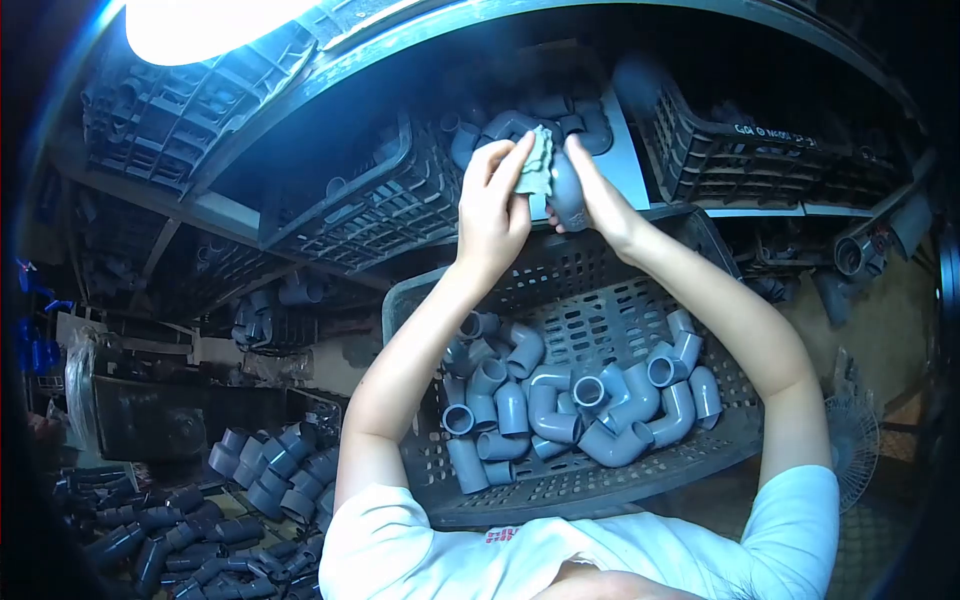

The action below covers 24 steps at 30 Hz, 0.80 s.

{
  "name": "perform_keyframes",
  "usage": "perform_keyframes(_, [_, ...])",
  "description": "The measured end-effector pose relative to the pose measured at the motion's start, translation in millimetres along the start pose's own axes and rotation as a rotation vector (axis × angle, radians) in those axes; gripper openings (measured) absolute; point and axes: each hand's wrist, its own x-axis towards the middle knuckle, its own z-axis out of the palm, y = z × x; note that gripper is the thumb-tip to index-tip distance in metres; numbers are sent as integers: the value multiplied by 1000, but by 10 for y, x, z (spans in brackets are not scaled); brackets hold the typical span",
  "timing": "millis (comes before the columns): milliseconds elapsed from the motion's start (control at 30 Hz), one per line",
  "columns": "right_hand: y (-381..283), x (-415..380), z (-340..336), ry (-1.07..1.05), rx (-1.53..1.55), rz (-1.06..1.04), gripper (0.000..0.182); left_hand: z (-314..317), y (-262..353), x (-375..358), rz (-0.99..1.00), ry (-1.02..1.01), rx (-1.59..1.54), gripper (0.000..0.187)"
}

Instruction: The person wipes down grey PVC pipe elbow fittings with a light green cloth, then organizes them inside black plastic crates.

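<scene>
Both my arms reach forward over a large dark plastic basket (590, 508). My left hand (494, 205) is closed round a crumpled pale green cloth (538, 165), which lies against a grey pipe elbow (567, 190). My right hand (598, 200) grips that elbow from its right side, palm along it and some fingertips showing underneath. The elbow is held above the basket's far rim. Several grey pipe elbows (512, 408) lie jumbled in the basket below my forearms.
Ahead on the shelf stand black crates, one at left (350, 215) and one at right (740, 150), with more grey fittings (590, 125) between them. Piles of fittings (200, 545) cover the lower left. A fan (855, 450) stands at right, and a bright lamp (200, 25) hangs overhead.
</scene>
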Motion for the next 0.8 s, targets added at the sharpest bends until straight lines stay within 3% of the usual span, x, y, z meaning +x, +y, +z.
perform_keyframes(100, [-118, -34, 64, 129, 221, -4, 72, 72, 78, -93, 180, -60, 28, 69])
perform_keyframes(167, [36, 38, -60, 79, 177, 54, 68, 66, 161, -103, 308, -136, 100, 69])
perform_keyframes(300, [7, -44, 5, -76, 212, 77, 57, -10, 64, -26, 195, -51, 151, 67])
perform_keyframes(400, [-4, -5, -14, 27, 367, 30, 53, 15, 64, -112, 294, -54, 150, 63])
perform_keyframes(467, [30, 80, -168, 63, 391, -10, 54, 49, 156, -240, 434, -198, 260, 56])
perform_keyframes(667, [-8, -76, 102, 4, 347, 36, 47, -28, 182, -160, 348, 6, 259, 60])
perform_keyframes(733, [-15, -71, 37, -120, 413, 49, 53, -55, 191, -183, 328, -18, 270, 60])
perform_keyframes(800, [-50, -30, -54, -41, 543, 12, 50, -32, 251, -238, 386, -92, 207, 61])
